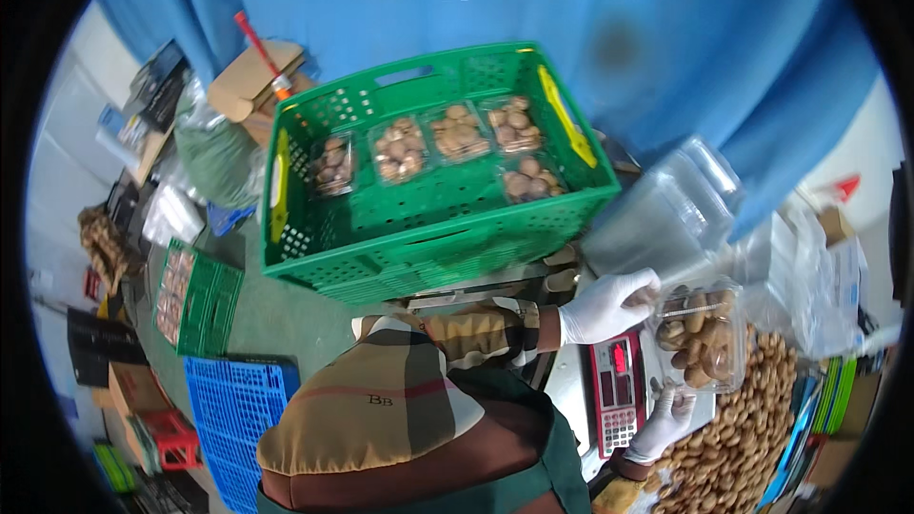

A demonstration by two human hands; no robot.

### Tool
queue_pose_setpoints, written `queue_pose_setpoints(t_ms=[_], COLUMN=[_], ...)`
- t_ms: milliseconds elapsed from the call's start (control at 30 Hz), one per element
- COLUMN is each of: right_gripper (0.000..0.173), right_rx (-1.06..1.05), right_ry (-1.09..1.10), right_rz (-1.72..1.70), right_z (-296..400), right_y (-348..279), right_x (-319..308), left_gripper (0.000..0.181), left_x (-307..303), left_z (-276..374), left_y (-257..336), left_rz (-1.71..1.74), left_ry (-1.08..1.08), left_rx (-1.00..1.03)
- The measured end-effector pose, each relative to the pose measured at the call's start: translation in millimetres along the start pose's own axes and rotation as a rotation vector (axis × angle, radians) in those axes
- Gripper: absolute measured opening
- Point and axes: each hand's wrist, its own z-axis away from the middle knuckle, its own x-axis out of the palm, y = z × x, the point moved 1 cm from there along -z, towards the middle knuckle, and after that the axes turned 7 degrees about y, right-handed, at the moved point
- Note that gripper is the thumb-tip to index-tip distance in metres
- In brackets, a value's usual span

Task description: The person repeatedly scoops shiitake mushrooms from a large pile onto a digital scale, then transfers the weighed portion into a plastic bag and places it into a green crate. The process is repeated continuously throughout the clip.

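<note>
A clear plastic punnet [700,335] filled with brown mushrooms is between my two white-gloved hands, tilted towards me. My left hand [610,305] has its fingers and thumb at the punnet's upper left corner. At its lower edge, my right hand [664,420] pinches the rim. Directly beneath and beside them is a red digital scale [618,392] with a lit display and a keypad. Whether the punnet touches the scale's pan cannot be made out. A large heap of loose brown mushrooms [750,428] spreads beyond my right hand.
A green plastic crate [443,228] holding several filled punnets [457,132] stands to my left. Stacked clear punnets [657,207] rise past my left hand. Behind me are a smaller green crate [221,307] and a blue crate [235,421]. A blue curtain [457,7] hangs along the left side.
</note>
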Motion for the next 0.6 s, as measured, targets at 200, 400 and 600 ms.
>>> queue_pose_setpoints(t_ms=[200, 400, 600], right_gripper=[0.013, 0.059, 0.037], right_rx=[-0.001, 0.003, 0.225], right_ry=[-0.405, -0.791, -0.463], right_rz=[-0.141, -0.209, -0.094], right_z=[17.0, 51.2, 46.4], right_y=[-52.2, -53.1, -14.5], right_x=[76.0, 126.6, 96.0], left_gripper=[0.052, 0.028, 0.021], left_x=[-38.5, -130.3, -279.8], left_z=[12.6, 2.9, 0.1], left_y=[22.1, 23.5, -6.8], left_rz=[0.652, 0.723, 0.267], left_ry=[0.318, 0.558, 0.961], left_rx=[-0.101, -0.228, -0.298])
